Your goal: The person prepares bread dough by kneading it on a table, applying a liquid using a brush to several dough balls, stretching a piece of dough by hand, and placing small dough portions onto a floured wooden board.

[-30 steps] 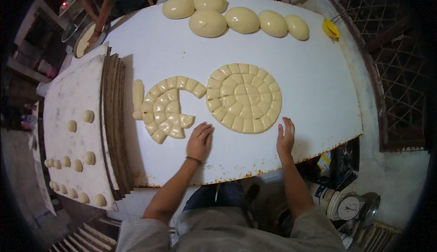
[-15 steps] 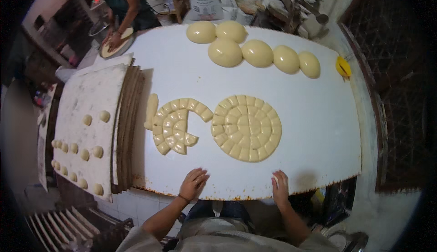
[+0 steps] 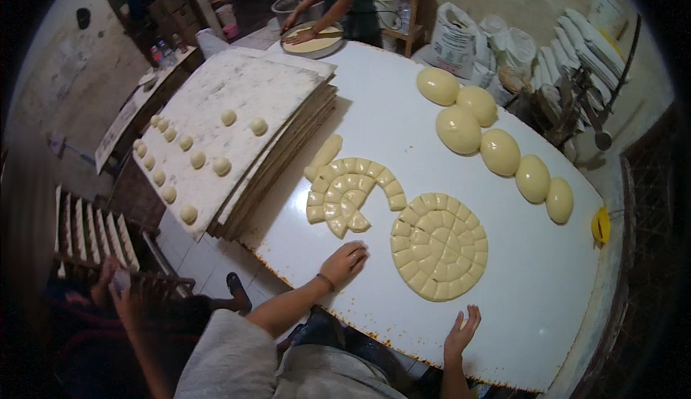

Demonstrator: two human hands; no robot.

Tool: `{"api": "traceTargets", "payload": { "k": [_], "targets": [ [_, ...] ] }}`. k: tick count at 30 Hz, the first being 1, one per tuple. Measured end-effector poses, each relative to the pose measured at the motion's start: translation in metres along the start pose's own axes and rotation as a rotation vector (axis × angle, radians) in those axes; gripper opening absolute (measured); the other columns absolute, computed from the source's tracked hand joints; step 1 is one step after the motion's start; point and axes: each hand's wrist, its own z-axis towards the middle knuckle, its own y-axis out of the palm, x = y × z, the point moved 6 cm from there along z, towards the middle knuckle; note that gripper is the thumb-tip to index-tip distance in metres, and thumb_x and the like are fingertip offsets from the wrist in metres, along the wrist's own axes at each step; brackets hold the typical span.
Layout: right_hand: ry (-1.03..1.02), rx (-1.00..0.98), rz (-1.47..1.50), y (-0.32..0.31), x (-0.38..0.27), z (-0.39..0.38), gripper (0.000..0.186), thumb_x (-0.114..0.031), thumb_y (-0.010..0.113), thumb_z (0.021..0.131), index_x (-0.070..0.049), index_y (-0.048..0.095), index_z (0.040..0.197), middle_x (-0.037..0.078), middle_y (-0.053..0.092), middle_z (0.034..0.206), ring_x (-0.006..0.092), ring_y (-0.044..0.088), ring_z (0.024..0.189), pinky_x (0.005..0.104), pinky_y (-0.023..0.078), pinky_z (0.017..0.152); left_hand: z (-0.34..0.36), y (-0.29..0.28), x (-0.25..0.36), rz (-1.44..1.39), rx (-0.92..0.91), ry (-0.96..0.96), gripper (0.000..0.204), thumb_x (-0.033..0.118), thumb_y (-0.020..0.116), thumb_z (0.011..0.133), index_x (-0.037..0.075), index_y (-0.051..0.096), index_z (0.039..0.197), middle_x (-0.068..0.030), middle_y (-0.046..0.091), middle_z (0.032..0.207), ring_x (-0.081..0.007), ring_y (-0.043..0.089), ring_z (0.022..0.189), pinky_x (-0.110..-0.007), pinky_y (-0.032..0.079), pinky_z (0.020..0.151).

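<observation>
My left hand [image 3: 345, 263] is over the near part of the white table, palm down, with its fingers loosely bent and slightly apart. It lies just below the partly used round of cut dough [image 3: 348, 196], and nothing shows in it. Farther right, my right hand [image 3: 462, 331] is open near the table's front edge, its fingers apart and holding nothing. Above it sits a whole dough round [image 3: 440, 248], scored into rings of small pieces. A short dough strip [image 3: 324, 155] rests against the partial round's upper left side.
Several smooth dough lumps [image 3: 499, 152] line the far right side, with a yellow scraper-like tool [image 3: 601, 226] at the right edge. Floury stacked boards [image 3: 237, 89] at left carry small dough balls. Another person presses dough in a round pan [image 3: 312, 39]; someone else's hands [image 3: 119, 284] show lower left.
The view has swung left, so the table appears tilted and shifted right. Another person has come into sight at lower left. Both my hands stay near the table's front, still without anything visible in them.
</observation>
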Motion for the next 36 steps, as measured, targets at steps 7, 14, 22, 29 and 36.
{"api": "traceTargets", "payload": {
  "k": [7, 14, 22, 29, 36],
  "targets": [
    [-0.082, -0.203, -0.09, -0.009, 0.067, -0.056, 0.034, -0.008, 0.064, 0.106, 0.004, 0.059, 0.137, 0.027, 0.057, 0.144, 0.0431, 0.051, 0.14, 0.0515, 0.041, 0.119, -0.047, 0.008, -0.014, -0.075, -0.174, 0.174, 0.018, 0.016, 0.07, 0.102, 0.003, 0.072, 0.114, -0.0157, 0.067, 0.128, -0.0339, 0.064, 0.125, -0.042, 0.053, 0.108],
    [-0.112, -0.165, -0.083, 0.004, 0.032, -0.041, 0.04, -0.005, 0.06, 0.106, 0.006, 0.051, 0.144, 0.025, 0.053, 0.141, 0.0395, 0.057, 0.131, 0.0467, 0.045, 0.115, -0.029, 0.005, 0.015, -0.048, 0.027, 0.113, 0.02, 0.019, 0.067, 0.105, 0.003, 0.073, 0.116, -0.0147, 0.07, 0.128, -0.0347, 0.063, 0.125, -0.043, 0.052, 0.11],
    [0.395, -0.463, -0.034, -0.013, -0.064, -0.075, 0.036, -0.021, 0.068, 0.103, 0.002, 0.066, 0.132, 0.014, 0.07, 0.113, 0.029, 0.064, 0.107, 0.0379, 0.056, 0.097, -0.056, -0.101, -0.01, -1.389, -0.03, -1.051, 0.045, 0.024, 0.075, 0.105, 0.004, 0.065, 0.144, -0.004, 0.073, 0.129, -0.0115, 0.068, 0.112, -0.025, 0.053, 0.098],
    [0.476, -0.552, 0.447, 0.077, -0.274, -0.012, 0.051, -0.021, 0.077, 0.097, 0.002, 0.063, 0.14, 0.012, 0.068, 0.118, 0.0248, 0.063, 0.108, 0.0362, 0.054, 0.094, 0.114, -0.473, -0.212, -0.329, 0.465, -0.376, 0.044, 0.018, 0.086, 0.09, 0.006, 0.07, 0.129, -0.0115, 0.075, 0.117, -0.0249, 0.074, 0.106, -0.036, 0.059, 0.094],
    [0.089, -0.701, 0.354, 0.201, -0.468, 0.086, 0.055, -0.003, 0.078, 0.092, 0.003, 0.058, 0.143, 0.01, 0.068, 0.124, 0.0203, 0.071, 0.105, 0.0328, 0.059, 0.098, 0.173, -0.581, -0.472, 0.411, 0.307, -0.645, 0.066, 0.028, 0.089, 0.08, 0.005, 0.066, 0.139, -0.0222, 0.065, 0.134, -0.0434, 0.06, 0.124, -0.046, 0.05, 0.114]
  ]
}}
